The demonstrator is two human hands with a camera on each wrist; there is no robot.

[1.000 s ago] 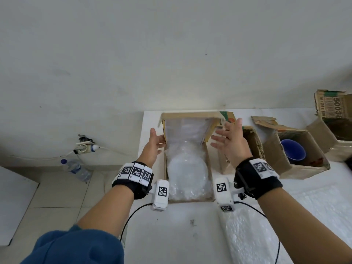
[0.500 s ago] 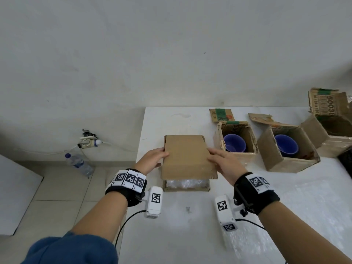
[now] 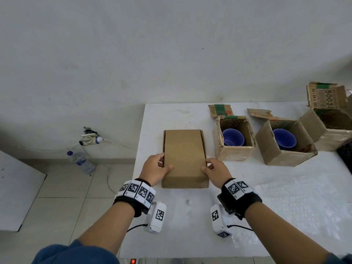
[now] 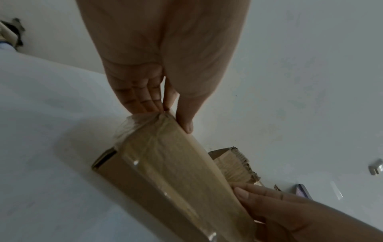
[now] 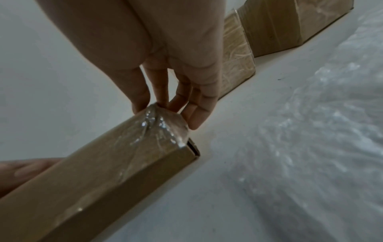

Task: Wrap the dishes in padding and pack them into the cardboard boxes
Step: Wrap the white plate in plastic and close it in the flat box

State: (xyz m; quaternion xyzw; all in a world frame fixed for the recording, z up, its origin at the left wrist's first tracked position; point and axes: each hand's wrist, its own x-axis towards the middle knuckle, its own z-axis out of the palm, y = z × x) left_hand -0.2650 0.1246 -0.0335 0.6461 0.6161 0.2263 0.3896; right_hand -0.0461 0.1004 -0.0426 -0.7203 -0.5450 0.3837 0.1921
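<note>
A flat brown cardboard box [image 3: 183, 157] lies closed on the white table [image 3: 171, 221], and its lid hides the padded dish inside. My left hand [image 3: 156, 168] grips its near left edge, thumb on the lid and fingers down the side. My right hand [image 3: 215, 171] holds the near right edge the same way. The left wrist view shows my left hand [image 4: 157, 104] at the box [image 4: 176, 172] corner, which is covered in clear tape. In the right wrist view my right hand [image 5: 172, 101] pinches the box [image 5: 103, 172] at its taped corner.
Two open cardboard boxes [image 3: 235, 152] [image 3: 285, 158], each holding a bare blue bowl [image 3: 233, 137] [image 3: 284, 139], stand to the right. A third open box [image 3: 327, 126] sits at the far right. A bubble wrap sheet [image 3: 304, 206] covers the table's near right. A water bottle [image 3: 81, 161] lies on the floor beyond the table's left edge.
The lid, upright a second ago with the wrapped dish showing, has been folded down and now lies fully closed. Both hands came down from the flaps to the box's near corners.
</note>
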